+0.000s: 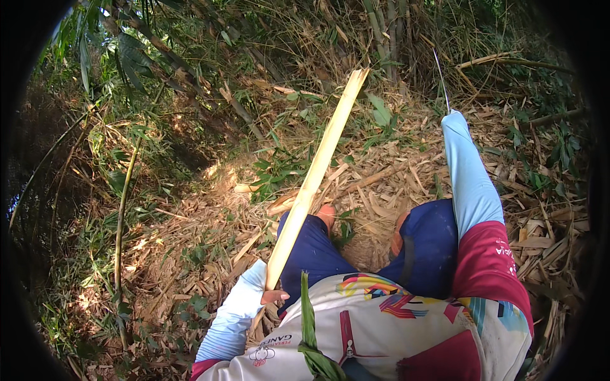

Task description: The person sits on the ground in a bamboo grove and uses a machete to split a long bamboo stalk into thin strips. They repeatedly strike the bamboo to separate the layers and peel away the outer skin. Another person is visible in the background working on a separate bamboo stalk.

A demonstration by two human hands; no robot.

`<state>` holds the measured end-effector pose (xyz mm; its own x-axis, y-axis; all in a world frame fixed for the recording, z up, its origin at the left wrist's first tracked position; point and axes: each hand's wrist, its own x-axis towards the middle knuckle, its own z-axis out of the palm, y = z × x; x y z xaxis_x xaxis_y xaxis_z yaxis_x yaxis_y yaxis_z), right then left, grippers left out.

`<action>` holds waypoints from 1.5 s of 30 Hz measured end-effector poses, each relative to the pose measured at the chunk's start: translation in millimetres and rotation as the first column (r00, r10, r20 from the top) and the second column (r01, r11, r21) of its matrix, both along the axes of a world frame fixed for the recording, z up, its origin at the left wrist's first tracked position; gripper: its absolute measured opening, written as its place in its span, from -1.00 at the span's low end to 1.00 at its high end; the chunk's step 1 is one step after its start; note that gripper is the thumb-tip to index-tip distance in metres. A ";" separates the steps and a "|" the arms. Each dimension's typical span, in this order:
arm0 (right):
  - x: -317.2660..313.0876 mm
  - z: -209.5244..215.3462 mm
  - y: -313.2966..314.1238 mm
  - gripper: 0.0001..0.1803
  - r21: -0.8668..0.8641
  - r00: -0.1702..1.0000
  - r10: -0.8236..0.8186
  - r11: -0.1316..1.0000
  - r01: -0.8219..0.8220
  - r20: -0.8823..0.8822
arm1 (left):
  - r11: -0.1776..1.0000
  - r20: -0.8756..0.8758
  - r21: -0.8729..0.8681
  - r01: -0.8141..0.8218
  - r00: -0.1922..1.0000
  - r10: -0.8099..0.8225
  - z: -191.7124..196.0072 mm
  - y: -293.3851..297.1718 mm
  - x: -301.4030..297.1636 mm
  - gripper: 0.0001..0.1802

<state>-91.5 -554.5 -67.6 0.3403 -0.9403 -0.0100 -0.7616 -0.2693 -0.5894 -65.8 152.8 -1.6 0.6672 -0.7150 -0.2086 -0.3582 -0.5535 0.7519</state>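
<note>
A long, pale yellow split bamboo strip (318, 166) slants up and away from my left side, its ragged far end pointing toward the bamboo clump. My left hand (274, 296) is closed round its near end; a pale blue sleeve covers much of that hand. Out to the right, my right arm reaches forward in a light blue sleeve. At its end my right hand (453, 116), its fingers mostly hidden by the sleeve, grips a long thin blade (441, 79), seen nearly edge-on and pointing up and away. The blade's handle is hidden.
Dry bamboo leaves and husks (375, 197) litter the ground round my feet. Bamboo stems (387, 38) stand at the back, and a thin stalk (124, 216) rises at the left. A green leaf strip (308, 317) hangs before my shirt.
</note>
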 end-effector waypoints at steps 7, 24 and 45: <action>8.1 30.6 49.3 -0.70 -0.162 0.855 0.332 0.943 -0.290 0.398 | 0.981 -0.376 -0.079 -0.176 0.917 0.134 35.8 -66.0 -18.4 -0.56; 29.0 85.0 240.5 -0.55 -0.075 0.502 0.556 0.716 -0.694 0.663 | 0.988 0.473 -0.142 0.061 0.881 0.014 -5.2 -97.7 -8.7 -0.36; 32.1 78.8 238.5 -0.68 0.160 0.264 0.101 0.576 -0.801 0.959 | 0.988 0.501 -0.150 0.039 0.864 0.043 -22.0 -108.8 -17.0 -0.37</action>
